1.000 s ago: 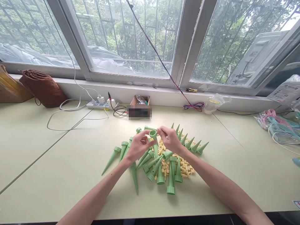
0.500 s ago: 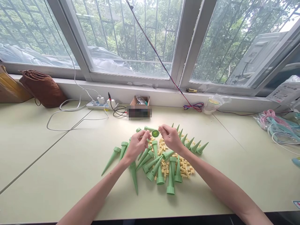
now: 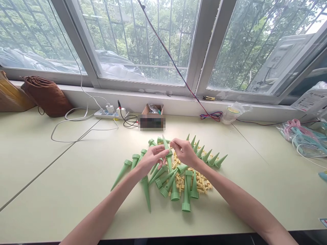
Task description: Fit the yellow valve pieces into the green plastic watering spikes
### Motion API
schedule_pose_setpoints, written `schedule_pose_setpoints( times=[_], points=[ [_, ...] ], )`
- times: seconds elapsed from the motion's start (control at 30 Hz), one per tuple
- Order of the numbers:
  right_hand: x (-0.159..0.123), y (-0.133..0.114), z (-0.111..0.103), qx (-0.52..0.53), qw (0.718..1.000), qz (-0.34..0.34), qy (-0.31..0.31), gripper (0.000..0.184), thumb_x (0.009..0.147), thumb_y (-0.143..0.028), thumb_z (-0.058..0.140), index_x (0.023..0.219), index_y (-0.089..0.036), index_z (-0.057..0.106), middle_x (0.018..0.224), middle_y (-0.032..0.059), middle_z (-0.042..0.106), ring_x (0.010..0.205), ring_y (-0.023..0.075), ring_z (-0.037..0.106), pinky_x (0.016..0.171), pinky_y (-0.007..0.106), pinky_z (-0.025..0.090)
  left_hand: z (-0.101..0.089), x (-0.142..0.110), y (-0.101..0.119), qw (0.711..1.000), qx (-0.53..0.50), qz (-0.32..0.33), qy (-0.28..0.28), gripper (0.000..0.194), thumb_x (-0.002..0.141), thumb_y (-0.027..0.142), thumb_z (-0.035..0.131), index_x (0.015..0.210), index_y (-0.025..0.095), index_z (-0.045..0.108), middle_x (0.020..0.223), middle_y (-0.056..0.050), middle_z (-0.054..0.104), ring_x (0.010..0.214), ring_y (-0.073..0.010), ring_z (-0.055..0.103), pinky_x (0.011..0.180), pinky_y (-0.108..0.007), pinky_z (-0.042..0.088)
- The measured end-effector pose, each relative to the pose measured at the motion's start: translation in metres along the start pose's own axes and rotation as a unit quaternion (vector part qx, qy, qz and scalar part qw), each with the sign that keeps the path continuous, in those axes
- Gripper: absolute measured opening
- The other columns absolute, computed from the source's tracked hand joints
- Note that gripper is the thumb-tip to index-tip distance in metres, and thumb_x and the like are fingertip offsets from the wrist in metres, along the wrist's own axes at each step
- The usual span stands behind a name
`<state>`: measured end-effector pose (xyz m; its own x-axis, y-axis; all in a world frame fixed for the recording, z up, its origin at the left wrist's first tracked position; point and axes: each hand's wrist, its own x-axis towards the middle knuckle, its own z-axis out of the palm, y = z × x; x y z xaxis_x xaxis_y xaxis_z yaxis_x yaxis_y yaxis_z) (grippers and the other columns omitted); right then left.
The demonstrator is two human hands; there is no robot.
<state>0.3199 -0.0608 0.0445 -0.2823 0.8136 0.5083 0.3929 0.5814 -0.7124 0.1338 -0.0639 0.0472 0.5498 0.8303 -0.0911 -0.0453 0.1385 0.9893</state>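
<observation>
My left hand point(image 3: 154, 156) is closed round a green plastic plant watering spike point(image 3: 166, 144), its tip pointing up and away from me and its capped end near my fingers. Beside it my right hand point(image 3: 183, 150) pinches a small yellow plastic piece point(image 3: 171, 147) against the spike's side; the fingers hide most of the piece. Under and in front of my hands lie several loose green spikes point(image 3: 174, 192), partly over a heap of yellow plastic pieces point(image 3: 203, 182). To the right of my right hand, a row of spikes point(image 3: 205, 156) stands tip up.
At the back of the table are a power strip point(image 3: 98, 114) with cables, a small cardboard box point(image 3: 146, 110), a coil of wire point(image 3: 214, 116) and a bagged roll point(image 3: 231, 114). A brown drawstring bag point(image 3: 47, 97) sits back left; pink and blue items point(image 3: 304, 132) lie at right.
The spike in my left hand has turned from its open end facing me to its tip pointing up. My right hand has moved slightly left and down, against its side.
</observation>
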Motion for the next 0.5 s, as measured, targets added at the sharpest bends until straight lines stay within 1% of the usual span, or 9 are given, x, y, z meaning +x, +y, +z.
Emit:
schedule_pose_setpoints(
  times=[0.07, 0.13, 0.2, 0.27, 0.3, 0.37, 0.4, 0.43, 0.5],
  points=[
    [0.0, 0.0, 0.0, 0.004, 1.0, 0.007, 0.002, 0.033, 0.1, -0.032, 0.043, 0.071, -0.018, 0.05, 0.058, -0.0038, 0.043, 0.051, 0.0095, 0.032, 0.05, 0.025, 0.027, 0.003, -0.002, 0.0, 0.994, 0.089, 0.053, 0.037, 0.031, 0.086, 0.045, 0.067, 0.092, 0.015, 0.063, 0.073, 0.0, 0.056, 0.056, -0.01, 0.055, 0.041, -0.018, 0.04],
    [0.0, 0.0, 0.0, 0.01, 1.0, 0.015, 0.004, 0.033, 0.1, -0.033, 0.044, 0.071, -0.018, 0.051, 0.057, -0.004, 0.043, 0.05, 0.0094, 0.032, 0.049, 0.025, 0.027, 0.005, -0.003, -0.002, 0.971, 0.188, 0.127, 0.08, 0.025, 0.087, 0.04, 0.067, 0.096, 0.017, 0.063, 0.083, -0.001, 0.059, 0.063, -0.0107, 0.058, 0.047, -0.019, 0.046],
    [0.0, 0.0, 0.0, 0.014, 1.0, 0.025, 0.006, 0.032, 0.1, -0.034, 0.045, 0.073, -0.018, 0.054, 0.056, -0.0042, 0.043, 0.048, 0.0092, 0.032, 0.048, 0.025, 0.026, 0.007, -0.002, -0.007, 0.931, 0.273, 0.213, 0.116, 0.019, 0.087, 0.033, 0.067, 0.098, 0.018, 0.064, 0.091, -0.003, 0.059, 0.068, -0.0108, 0.059, 0.052, -0.02, 0.049],
    [0.0, 0.0, 0.0, 0.015, 0.999, 0.033, 0.009, 0.033, 0.1, -0.034, 0.045, 0.073, -0.018, 0.054, 0.056, -0.0042, 0.043, 0.048, 0.0091, 0.032, 0.048, 0.025, 0.026, 0.006, 0.0, -0.013, 0.885, 0.339, 0.291, 0.133, 0.014, 0.09, 0.027, 0.063, 0.102, 0.019, 0.065, 0.098, -0.004, 0.06, 0.063, -0.0077, 0.056, 0.05, -0.019, 0.047],
    [0.0, 0.0, 0.0, 0.016, 0.999, 0.035, 0.011, 0.033, 0.1, -0.035, 0.045, 0.073, -0.018, 0.054, 0.056, -0.0041, 0.043, 0.048, 0.0092, 0.032, 0.048, 0.025, 0.026, 0.005, 0.002, -0.016, 0.864, 0.361, 0.321, 0.141, 0.014, 0.091, 0.024, 0.061, 0.105, 0.02, 0.065, 0.102, -0.005, 0.06, 0.062, -0.0068, 0.054, 0.049, -0.018, 0.047],
    [0.0, 0.0, 0.001, 0.019, 0.999, 0.037, 0.015, 0.034, 0.099, -0.036, 0.045, 0.071, -0.018, 0.052, 0.056, -0.0039, 0.043, 0.049, 0.0095, 0.033, 0.048, 0.025, 0.026, 0.004, 0.004, -0.021, 0.84, 0.387, 0.348, 0.154, 0.018, 0.093, 0.019, 0.058, 0.11, 0.022, 0.064, 0.107, -0.006, 0.058, 0.064, -0.007, 0.055, 0.049, -0.018, 0.047],
    [0.0, 0.0, 0.001, 0.02, 0.999, 0.037, 0.019, 0.034, 0.099, -0.036, 0.045, 0.071, -0.018, 0.051, 0.056, -0.0038, 0.042, 0.049, 0.0096, 0.033, 0.048, 0.025, 0.026, 0.003, 0.005, -0.023, 0.835, 0.393, 0.352, 0.159, 0.02, 0.094, 0.019, 0.057, 0.112, 0.023, 0.064, 0.109, -0.007, 0.057, 0.066, -0.0074, 0.056, 0.05, -0.018, 0.048],
    [0.0, 0.0, 0.001, 0.023, 0.999, 0.038, 0.021, 0.034, 0.099, -0.037, 0.045, 0.071, -0.018, 0.051, 0.056, -0.0039, 0.042, 0.049, 0.0098, 0.033, 0.048, 0.025, 0.026, 0.003, 0.005, -0.023, 0.835, 0.392, 0.35, 0.162, 0.021, 0.094, 0.019, 0.056, 0.113, 0.023, 0.064, 0.11, -0.007, 0.056, 0.067, -0.0077, 0.057, 0.051, -0.018, 0.049],
    [0.001, 0.0, 0.0, 0.03, 0.998, 0.049, 0.029, 0.034, 0.099, -0.038, 0.046, 0.072, -0.018, 0.053, 0.055, -0.004, 0.042, 0.049, 0.01, 0.033, 0.048, 0.025, 0.026, 0.004, 0.004, -0.022, 0.851, 0.374, 0.33, 0.163, 0.021, 0.096, 0.024, 0.055, 0.115, 0.024, 0.064, 0.113, -0.008, 0.055, 0.07, -0.0086, 0.058, 0.053, -0.019, 0.051]
  ],
)
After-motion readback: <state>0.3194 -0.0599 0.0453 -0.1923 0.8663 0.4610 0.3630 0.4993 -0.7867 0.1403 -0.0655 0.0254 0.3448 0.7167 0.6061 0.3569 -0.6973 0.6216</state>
